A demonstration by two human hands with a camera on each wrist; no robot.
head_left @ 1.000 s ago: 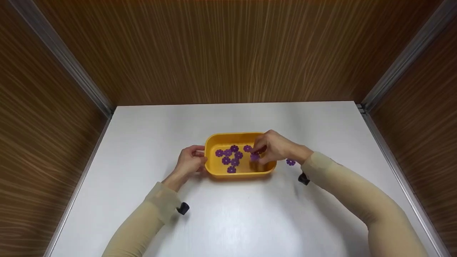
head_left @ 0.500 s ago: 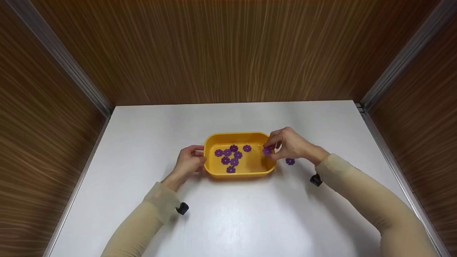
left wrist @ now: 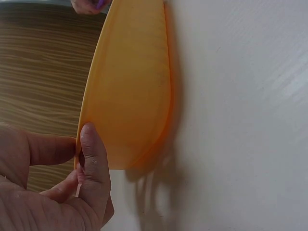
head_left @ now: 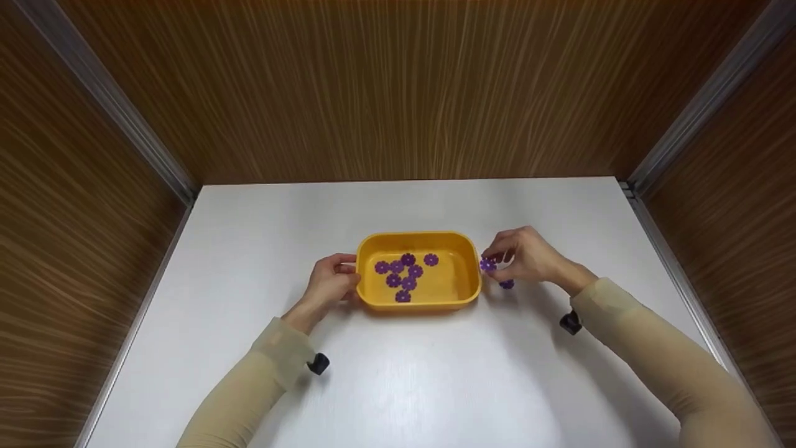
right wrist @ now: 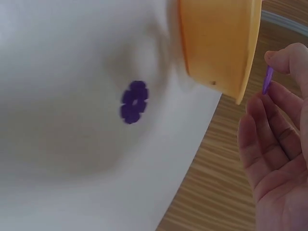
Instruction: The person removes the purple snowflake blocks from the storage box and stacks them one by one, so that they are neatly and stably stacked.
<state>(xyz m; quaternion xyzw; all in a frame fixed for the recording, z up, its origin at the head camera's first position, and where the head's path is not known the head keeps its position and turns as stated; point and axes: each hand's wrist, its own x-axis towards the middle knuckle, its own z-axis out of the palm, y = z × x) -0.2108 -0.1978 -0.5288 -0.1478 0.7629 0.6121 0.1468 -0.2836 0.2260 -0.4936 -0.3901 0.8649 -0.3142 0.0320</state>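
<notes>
Purple flower disc point(head_left: 488, 265) is just off the R end of the yellow tray point(head_left: 418, 306), held up btwn thumb & fingertips of my R hand point(head_left: 528, 255); other fingers loosely bent below the pinch, per R wrist view. L hand point(head_left: 329, 280) grips the tray's L end at the rim, one digit flat on its outer wall.

Round the tray: a loose disc point(right wrist: 134, 102) lies flat on the white table point(head_left: 398, 373) off its R end, partly covered by my R hand in head view. Inside, 8 more discs point(head_left: 397, 266), mostly bunched in the tray's L half, one a bit apart nearer its middle. Tray's R wall stands btwn those & the held one. Wood-grain panel point(head_left: 404, 93) rises behind the tray, more at both sides.

Held disc is round, so no long axis; edge-on in R wrist view, a thin sliver roughly parallel w/ the tray rim. In head view its face shows upward. Tray's own long axis runs L–R.
</notes>
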